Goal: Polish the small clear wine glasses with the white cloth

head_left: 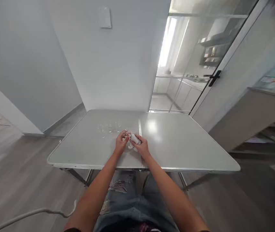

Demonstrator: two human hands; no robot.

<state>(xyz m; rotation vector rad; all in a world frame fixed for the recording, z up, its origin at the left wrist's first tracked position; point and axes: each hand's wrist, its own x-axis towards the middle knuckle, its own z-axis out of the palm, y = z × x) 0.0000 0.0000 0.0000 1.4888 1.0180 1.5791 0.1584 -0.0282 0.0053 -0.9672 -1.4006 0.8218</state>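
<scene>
My left hand [121,141] is closed around a small clear item [126,132], perhaps a little glass; the fingers hide most of it. Close beside it, my right hand [142,147] grips a crumpled white cloth [134,139], whose near side meets the left fingers and the clear item. Several small transparent glasses [109,126] stand in a loose group on the table, just beyond and left of my left hand. Their outlines are faint against the pale top.
A pale folding table [176,145] with a metal edge and a centre seam lies under my hands. Behind it rises a grey wall [108,71]. A glass door with a black handle [213,78] and a shelf unit [255,119] stand right. A white hose [38,211] crosses the floor.
</scene>
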